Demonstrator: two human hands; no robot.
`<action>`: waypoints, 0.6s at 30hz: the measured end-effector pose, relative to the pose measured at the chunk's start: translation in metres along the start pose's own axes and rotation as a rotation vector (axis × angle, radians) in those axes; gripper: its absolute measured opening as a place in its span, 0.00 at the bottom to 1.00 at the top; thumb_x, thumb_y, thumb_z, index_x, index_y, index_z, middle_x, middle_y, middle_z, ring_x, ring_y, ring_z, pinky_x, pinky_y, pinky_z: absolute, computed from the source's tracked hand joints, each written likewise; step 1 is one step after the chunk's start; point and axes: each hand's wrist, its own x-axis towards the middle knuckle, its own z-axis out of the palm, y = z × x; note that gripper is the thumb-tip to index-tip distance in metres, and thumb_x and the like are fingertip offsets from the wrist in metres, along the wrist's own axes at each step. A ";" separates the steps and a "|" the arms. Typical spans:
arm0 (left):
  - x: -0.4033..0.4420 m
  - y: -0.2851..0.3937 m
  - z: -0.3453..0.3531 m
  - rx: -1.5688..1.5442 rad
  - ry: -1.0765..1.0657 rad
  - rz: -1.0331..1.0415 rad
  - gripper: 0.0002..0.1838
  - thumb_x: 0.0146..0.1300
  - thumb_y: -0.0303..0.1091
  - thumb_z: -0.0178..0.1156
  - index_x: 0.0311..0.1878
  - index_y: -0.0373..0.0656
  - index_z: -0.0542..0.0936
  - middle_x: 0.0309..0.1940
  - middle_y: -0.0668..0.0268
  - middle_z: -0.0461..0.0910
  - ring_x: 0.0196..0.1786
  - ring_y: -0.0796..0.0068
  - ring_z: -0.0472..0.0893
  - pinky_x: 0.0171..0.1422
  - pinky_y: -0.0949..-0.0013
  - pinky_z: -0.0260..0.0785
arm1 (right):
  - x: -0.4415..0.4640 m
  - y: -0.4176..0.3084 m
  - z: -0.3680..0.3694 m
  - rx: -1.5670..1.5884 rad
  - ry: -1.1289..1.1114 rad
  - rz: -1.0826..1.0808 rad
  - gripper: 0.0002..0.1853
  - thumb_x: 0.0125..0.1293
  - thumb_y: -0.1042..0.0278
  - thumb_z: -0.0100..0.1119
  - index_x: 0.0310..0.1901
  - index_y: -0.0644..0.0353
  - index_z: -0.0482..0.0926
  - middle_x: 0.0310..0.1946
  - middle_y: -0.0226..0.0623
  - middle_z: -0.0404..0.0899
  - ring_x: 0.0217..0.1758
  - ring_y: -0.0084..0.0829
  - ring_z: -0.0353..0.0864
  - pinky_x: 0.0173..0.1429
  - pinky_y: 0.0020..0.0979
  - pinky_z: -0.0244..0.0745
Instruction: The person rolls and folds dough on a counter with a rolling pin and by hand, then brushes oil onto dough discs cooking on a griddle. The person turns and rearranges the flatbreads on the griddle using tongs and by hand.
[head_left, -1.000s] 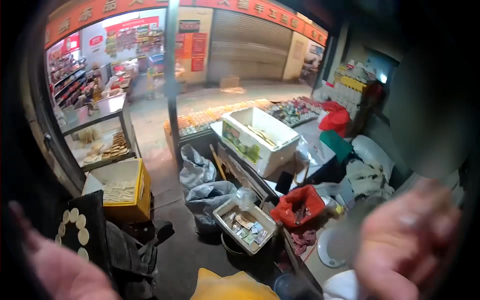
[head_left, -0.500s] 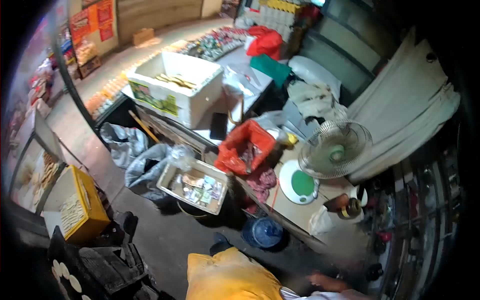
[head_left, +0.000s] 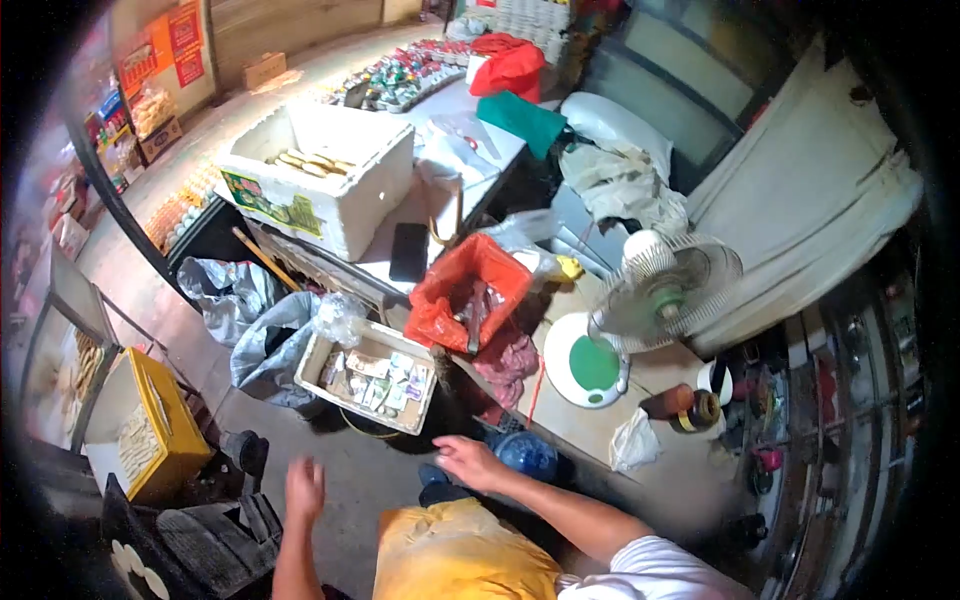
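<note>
My right hand [head_left: 468,461] reaches over the floor with its fingers apart and nothing in them. It is near the front corner of a white foam tray [head_left: 415,409] holding banknotes [head_left: 385,384], without touching it. Just behind this hand stands a blue water jug [head_left: 527,456]. My left hand [head_left: 306,487] is raised at the lower left, between the tray and a black chair-like object [head_left: 215,540]. Its fingers are blurred, and I cannot make out anything in them. Yellow cloth [head_left: 455,555] covers my lap.
A white foam box [head_left: 375,190] with flat yellowish pieces stands on the table beside a dark phone [head_left: 408,252]. Nearby are a red bag-lined container [head_left: 470,295], a fan [head_left: 665,295] and a green-topped scale [head_left: 592,365]. A yellow box [head_left: 175,425] stands left.
Both my hands have come up into view: the left at lower left, the right forward from the lower right toward the tray. The view has shifted slightly.
</note>
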 end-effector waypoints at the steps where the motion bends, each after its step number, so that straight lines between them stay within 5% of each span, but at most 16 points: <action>1: 0.032 0.070 -0.024 -0.051 0.132 0.231 0.15 0.66 0.30 0.62 0.54 0.39 0.79 0.47 0.49 0.79 0.54 0.45 0.79 0.57 0.51 0.71 | 0.015 -0.048 -0.012 0.137 0.005 -0.076 0.21 0.70 0.65 0.64 0.60 0.64 0.77 0.46 0.45 0.83 0.46 0.33 0.85 0.51 0.33 0.80; 3: 0.059 0.177 -0.059 -0.089 0.131 0.404 0.17 0.66 0.31 0.62 0.57 0.40 0.78 0.50 0.50 0.80 0.53 0.45 0.79 0.57 0.51 0.72 | 0.035 -0.093 -0.025 0.167 -0.028 -0.133 0.19 0.70 0.70 0.64 0.61 0.63 0.78 0.46 0.38 0.81 0.44 0.22 0.82 0.49 0.26 0.79; 6: 0.086 0.204 -0.051 -0.147 0.021 0.473 0.17 0.65 0.34 0.64 0.56 0.40 0.79 0.49 0.49 0.80 0.52 0.45 0.80 0.57 0.52 0.73 | 0.067 -0.068 -0.014 0.117 -0.068 -0.203 0.17 0.70 0.70 0.64 0.58 0.63 0.79 0.43 0.36 0.82 0.41 0.21 0.81 0.47 0.26 0.79; 10: 0.076 0.120 0.003 -0.129 -0.132 0.061 0.17 0.65 0.38 0.63 0.52 0.38 0.80 0.48 0.48 0.81 0.51 0.45 0.81 0.56 0.52 0.74 | 0.066 0.018 0.034 0.043 -0.065 0.100 0.15 0.71 0.67 0.63 0.54 0.64 0.81 0.34 0.34 0.86 0.37 0.22 0.83 0.45 0.28 0.80; 11: 0.056 0.059 0.042 -0.216 -0.047 -0.027 0.17 0.69 0.39 0.63 0.51 0.35 0.79 0.38 0.53 0.83 0.36 0.61 0.83 0.44 0.60 0.76 | 0.058 0.023 0.039 0.158 -0.133 0.165 0.14 0.71 0.67 0.64 0.54 0.65 0.82 0.35 0.35 0.86 0.38 0.21 0.84 0.45 0.28 0.80; 12: 0.021 0.036 0.049 -0.371 -0.051 -0.270 0.17 0.67 0.39 0.63 0.50 0.35 0.81 0.42 0.51 0.85 0.45 0.59 0.85 0.52 0.59 0.76 | 0.052 0.023 0.039 0.273 -0.200 0.233 0.14 0.70 0.66 0.64 0.53 0.65 0.82 0.36 0.36 0.86 0.38 0.21 0.84 0.44 0.28 0.80; 14: -0.072 -0.085 0.104 -0.413 -0.076 -0.556 0.18 0.66 0.42 0.64 0.49 0.35 0.81 0.40 0.54 0.86 0.43 0.65 0.85 0.50 0.62 0.76 | 0.050 0.006 0.021 0.219 -0.220 0.125 0.13 0.70 0.67 0.64 0.52 0.64 0.83 0.35 0.36 0.85 0.35 0.21 0.83 0.41 0.27 0.80; 15: -0.110 -0.054 0.060 -0.234 -0.257 -0.769 0.18 0.65 0.43 0.63 0.46 0.36 0.82 0.40 0.53 0.85 0.43 0.65 0.84 0.50 0.62 0.76 | 0.059 -0.005 0.006 0.100 -0.155 -0.020 0.13 0.70 0.67 0.64 0.52 0.63 0.83 0.34 0.36 0.85 0.34 0.21 0.83 0.40 0.27 0.80; 16: -0.199 -0.143 0.115 -0.179 -0.094 -0.694 0.17 0.66 0.44 0.63 0.42 0.36 0.83 0.35 0.57 0.86 0.37 0.65 0.84 0.45 0.61 0.76 | 0.071 -0.012 -0.010 -0.022 -0.089 -0.163 0.12 0.69 0.68 0.64 0.51 0.63 0.84 0.34 0.35 0.84 0.32 0.22 0.82 0.39 0.26 0.79; 18: -0.296 -0.167 0.119 -0.187 -0.149 -1.008 0.17 0.66 0.44 0.62 0.41 0.37 0.83 0.34 0.58 0.85 0.37 0.66 0.83 0.44 0.61 0.75 | 0.110 -0.012 -0.043 0.014 0.060 -0.156 0.11 0.69 0.68 0.64 0.49 0.63 0.84 0.34 0.34 0.84 0.30 0.23 0.82 0.38 0.27 0.79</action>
